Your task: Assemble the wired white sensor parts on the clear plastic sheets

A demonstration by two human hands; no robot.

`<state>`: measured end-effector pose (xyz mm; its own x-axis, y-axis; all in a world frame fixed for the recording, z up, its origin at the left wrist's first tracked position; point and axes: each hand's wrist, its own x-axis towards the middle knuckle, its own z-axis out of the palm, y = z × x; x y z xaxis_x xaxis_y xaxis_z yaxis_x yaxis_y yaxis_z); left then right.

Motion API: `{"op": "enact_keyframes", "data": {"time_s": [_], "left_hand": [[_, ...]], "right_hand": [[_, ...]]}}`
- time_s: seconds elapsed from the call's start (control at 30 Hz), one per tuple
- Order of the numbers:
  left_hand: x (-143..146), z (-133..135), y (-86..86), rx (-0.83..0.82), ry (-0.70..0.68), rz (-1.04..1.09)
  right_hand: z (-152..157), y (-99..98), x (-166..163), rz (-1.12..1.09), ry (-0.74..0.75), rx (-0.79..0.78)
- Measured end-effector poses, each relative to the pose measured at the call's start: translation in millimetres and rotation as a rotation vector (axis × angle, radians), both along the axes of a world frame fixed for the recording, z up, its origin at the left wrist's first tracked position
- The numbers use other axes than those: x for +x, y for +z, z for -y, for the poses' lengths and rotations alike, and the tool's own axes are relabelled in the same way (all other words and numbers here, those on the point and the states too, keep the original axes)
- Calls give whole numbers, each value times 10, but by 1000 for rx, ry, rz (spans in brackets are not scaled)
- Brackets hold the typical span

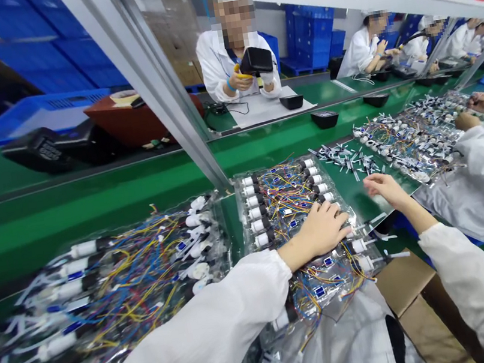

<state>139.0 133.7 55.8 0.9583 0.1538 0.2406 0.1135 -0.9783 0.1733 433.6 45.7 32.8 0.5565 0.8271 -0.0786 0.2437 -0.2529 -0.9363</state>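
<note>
Over one parts tray (245, 223), one left hand (323, 230)

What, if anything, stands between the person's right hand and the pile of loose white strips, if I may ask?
Nothing visible stands between the right hand and the pile of loose white strips; just a bit of green tabletop shows there.

Bright, cool light leaves soft shadows; glints speckle the middle plastic tray (342, 268). Wide-angle distortion stretches the borders, the blue crates (26, 59) at upper left blur, and pixelation masks the co-worker (224, 63) opposite.
</note>
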Motion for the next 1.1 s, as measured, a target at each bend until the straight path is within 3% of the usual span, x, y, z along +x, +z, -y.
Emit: {"op": "enact_keyframes", "data": {"time_s": [0.2,0.33,0.53,0.8,0.93,1.1], "left_hand": [[-2,-51,-6,-43,-1,4],[0,-75,-32,-86,16,9],[-15,-74,-36,-114,9,20],[3,-82,-85,-186,44,55],[0,-85,-88,-197,44,53],[-6,-85,-62,-207,54,51]], "right_hand": [[-765,-59,221,264,-154,-73],[-900,-83,195,378,-197,-73],[-505,1,39,422,-124,39],[270,406,-320,240,119,58],[299,521,-504,172,257,54],[173,474,-743,274,371,111]]}}
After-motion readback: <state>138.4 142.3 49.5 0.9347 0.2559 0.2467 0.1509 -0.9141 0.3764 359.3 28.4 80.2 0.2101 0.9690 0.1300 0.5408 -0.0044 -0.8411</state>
